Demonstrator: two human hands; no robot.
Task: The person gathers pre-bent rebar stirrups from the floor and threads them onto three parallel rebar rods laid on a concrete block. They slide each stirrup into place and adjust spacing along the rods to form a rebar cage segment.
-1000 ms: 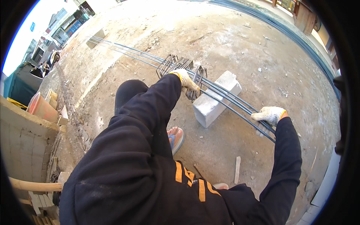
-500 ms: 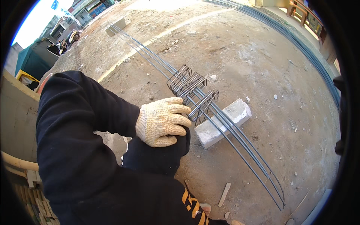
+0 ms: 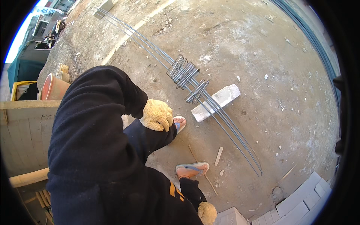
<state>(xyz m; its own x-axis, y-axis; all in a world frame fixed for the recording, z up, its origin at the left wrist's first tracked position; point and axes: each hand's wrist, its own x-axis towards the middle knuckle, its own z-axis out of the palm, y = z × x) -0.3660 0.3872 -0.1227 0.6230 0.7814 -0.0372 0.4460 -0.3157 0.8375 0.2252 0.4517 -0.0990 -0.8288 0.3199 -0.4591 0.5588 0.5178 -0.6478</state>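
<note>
My left hand (image 3: pixel 156 114), in a cream knitted glove, bears on my bent left knee (image 3: pixel 145 139) with its fingers curled down over the dark trouser cloth. At the lower edge my right hand (image 3: pixel 207 213), gloved the same way, shows only in part beside my right leg; its fingers are hidden. Ahead of me long steel reinforcing bars (image 3: pixel 231 120) lie slantwise across a pale concrete block (image 3: pixel 216 102), their far ends on another block (image 3: pixel 104 9). A bundle of bent wire stirrups (image 3: pixel 184 73) hangs around the bars, with a smaller bunch (image 3: pixel 197 91) nearer the close block. Neither hand touches the steel.
Long bars (image 3: pixel 305 30) run along the right edge of the dirt ground. Grey blocks (image 3: pixel 296 210) lie at the lower right. A low wall (image 3: pixel 26 138), a reddish bucket (image 3: pixel 52 88) and bamboo poles (image 3: pixel 30 177) are at my left. A stick and a flat chip (image 3: pixel 218 156) lie near my sandalled feet.
The view has risen and tipped downward, so both feet and my right glove now show. My left hand stays on the knee, its fingers more curled. The bars and stirrups appear undisturbed.
</note>
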